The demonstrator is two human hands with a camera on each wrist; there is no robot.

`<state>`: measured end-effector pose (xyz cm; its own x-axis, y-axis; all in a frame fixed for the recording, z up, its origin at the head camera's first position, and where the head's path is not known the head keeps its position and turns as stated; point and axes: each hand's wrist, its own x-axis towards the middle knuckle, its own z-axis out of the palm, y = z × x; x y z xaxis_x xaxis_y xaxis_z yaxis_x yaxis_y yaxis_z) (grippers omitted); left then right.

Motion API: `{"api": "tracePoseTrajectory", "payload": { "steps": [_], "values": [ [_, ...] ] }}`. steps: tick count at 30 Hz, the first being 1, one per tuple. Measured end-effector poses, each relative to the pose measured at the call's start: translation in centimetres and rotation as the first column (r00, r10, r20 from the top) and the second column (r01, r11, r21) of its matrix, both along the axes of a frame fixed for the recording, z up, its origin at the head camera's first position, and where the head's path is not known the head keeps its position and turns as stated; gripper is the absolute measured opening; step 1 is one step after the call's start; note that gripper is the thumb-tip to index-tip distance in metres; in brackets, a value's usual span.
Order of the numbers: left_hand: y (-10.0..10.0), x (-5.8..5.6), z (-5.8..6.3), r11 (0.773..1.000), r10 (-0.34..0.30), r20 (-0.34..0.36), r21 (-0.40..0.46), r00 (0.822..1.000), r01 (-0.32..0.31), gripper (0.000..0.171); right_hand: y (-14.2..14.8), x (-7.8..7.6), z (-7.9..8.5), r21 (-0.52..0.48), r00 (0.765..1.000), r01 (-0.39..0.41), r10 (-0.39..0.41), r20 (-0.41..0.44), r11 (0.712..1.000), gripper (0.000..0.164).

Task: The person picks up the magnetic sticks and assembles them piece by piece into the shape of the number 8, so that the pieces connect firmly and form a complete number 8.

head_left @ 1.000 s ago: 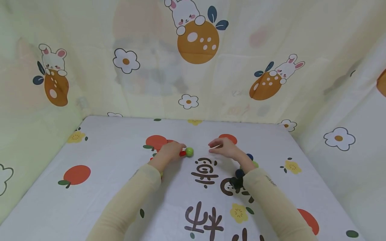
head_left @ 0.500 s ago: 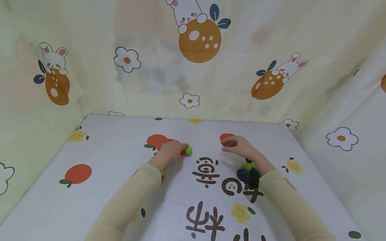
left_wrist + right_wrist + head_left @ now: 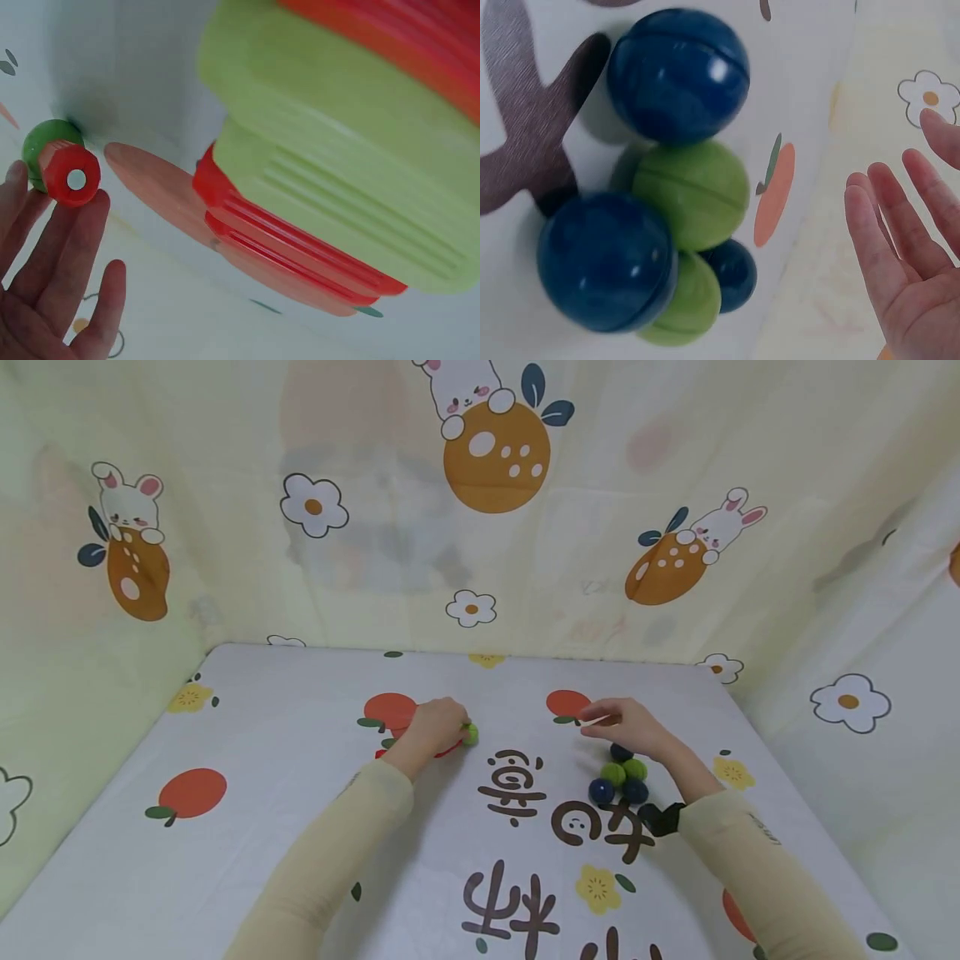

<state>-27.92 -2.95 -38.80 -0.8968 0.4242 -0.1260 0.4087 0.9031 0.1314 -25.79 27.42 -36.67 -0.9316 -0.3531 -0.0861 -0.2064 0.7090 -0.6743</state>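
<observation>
Green ball (image 3: 470, 734) at the far half of the table, on the 3 o'clock side of your left hand (image 3: 437, 725). Your thumb and fingertips pinch it; whether it touches the cloth, cannot tell. A red tube (image 3: 63, 166) sits against the ball, its round hole facing the left wrist camera; joined or merely touching, cannot tell. In that same view, toward 3 o'clock of the tube: a light green ribbed piece (image 3: 330, 135) and red ribbed pieces (image 3: 270, 232), large and partly cut off by the edge.

Your right hand (image 3: 622, 724) is well apart from the left, at 3 o'clock of the green ball, raised, fingers loosely extended, thumb parted from them. At 6 o'clock of it, packed close: three dark blue balls (image 3: 602, 792) and two light green balls (image 3: 612, 774). Between 4 and 5 o'clock of that cluster, a black item (image 3: 662, 819) by your right sleeve (image 3: 738, 835).

Outward: white tablecloth (image 3: 262, 860) with printed fruit and dark characters; at 12 o'clock, a pale curtain (image 3: 375, 593) with rabbits and flowers
</observation>
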Motion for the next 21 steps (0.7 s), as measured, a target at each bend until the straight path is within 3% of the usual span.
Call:
{"api": "tracePoseTrajectory", "payload": {
  "steps": [7, 14, 21],
  "values": [
    [0.4, -0.3, 0.1, 0.997, 0.042, 0.044, 0.058, 0.998, -0.045, 0.021, 1.3, 0.3, -0.1, 0.032, 0.999, 0.036, -0.037, 0.019, 0.999, 0.044],
    [0.5, -0.7, -0.1, 0.981, 0.064, 0.112, 0.173, 0.992, -0.083, 0.013, 2.8, 0.3, -0.3, 0.066, 0.995, 0.087, -0.089, 0.032, 0.994, 0.046],
    [0.2, -0.9, -0.3, 0.973, 0.092, 0.148, 0.196, 0.985, -0.120, 0.022, 3.8, 0.2, -0.5, 0.089, 0.990, 0.122, -0.128, 0.055, 0.988, 0.046]
  ]
}}
